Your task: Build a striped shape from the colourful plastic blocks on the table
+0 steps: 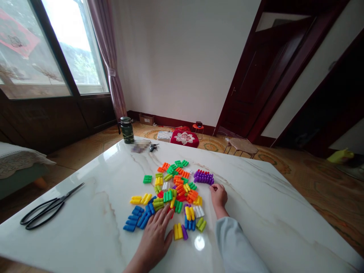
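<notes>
My left hand [157, 229] lies over the near left of a colourful pile, fingers stretched out beside dark blue plastic blocks [133, 220] and over red and olive pieces. The blocks are short, finger-like tubes joined side by side. My right hand [219, 195] is closed, its fingertips at the near right corner of a purple block cluster [204, 177] with a row of red tips along its back. In the middle of the pile are orange blocks [179, 182] and green blocks [167, 196]. Yellow blocks [178, 231] with a purple piece lie right of my left hand.
Long black-handled scissors [52, 206] lie at the left of the white marble-patterned table [256, 212]. Toward its far left corner stand a dark green flask [127, 130], a blurred item and small black cutters [154, 147]. Beyond the edge is a red flowered stool [184, 138].
</notes>
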The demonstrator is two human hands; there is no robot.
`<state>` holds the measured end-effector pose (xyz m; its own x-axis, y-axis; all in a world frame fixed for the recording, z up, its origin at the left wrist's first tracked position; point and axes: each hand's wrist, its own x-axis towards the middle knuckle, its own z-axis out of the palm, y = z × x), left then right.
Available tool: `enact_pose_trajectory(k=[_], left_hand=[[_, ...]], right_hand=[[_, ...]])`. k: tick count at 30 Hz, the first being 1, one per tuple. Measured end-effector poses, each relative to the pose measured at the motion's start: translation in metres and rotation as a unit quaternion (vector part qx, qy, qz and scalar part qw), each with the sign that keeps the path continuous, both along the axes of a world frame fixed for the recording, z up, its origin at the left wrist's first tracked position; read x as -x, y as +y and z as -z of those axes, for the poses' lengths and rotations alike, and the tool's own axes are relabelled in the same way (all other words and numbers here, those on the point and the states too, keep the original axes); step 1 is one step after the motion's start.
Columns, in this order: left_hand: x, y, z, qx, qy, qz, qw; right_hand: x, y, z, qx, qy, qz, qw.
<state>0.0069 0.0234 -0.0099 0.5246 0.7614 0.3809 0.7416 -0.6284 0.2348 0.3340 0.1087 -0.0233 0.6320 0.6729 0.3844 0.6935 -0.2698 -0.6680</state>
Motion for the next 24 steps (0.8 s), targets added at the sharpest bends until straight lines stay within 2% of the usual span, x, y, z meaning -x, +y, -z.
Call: enact_pose_trajectory(k=[6,11,14,17,20,24], left_hand=[[-0.001,-0.001,-0.007,0.039,-0.009,0.005,0.999],[-0.002,-0.002,-0.008,0.055,-0.016,0.003,0.998],[-0.002,-0.002,-0.007,0.057,-0.021,0.003,0.998],[-0.002,-0.002,-0.006,0.053,-0.028,0.004,0.998],[-0.002,-0.002,-0.005,0.047,-0.038,0.006,0.998],[-0.002,-0.002,-0.005,0.046,-0.047,0.008,0.998]], right_hand=[[0.013,-0.019,0.003,-0.036,0.016,-0.062,0.997],[0.030,-0.049,0.001,-0.063,0.036,-0.104,0.992],[0.051,-0.073,-0.005,-0.075,0.041,-0.134,0.987],[0.084,-0.095,-0.019,-0.072,0.025,-0.179,0.981],[0.120,-0.106,-0.040,0.005,-0.077,-0.205,0.976],[0.155,-0.103,-0.059,0.158,-0.171,-0.145,0.962]])
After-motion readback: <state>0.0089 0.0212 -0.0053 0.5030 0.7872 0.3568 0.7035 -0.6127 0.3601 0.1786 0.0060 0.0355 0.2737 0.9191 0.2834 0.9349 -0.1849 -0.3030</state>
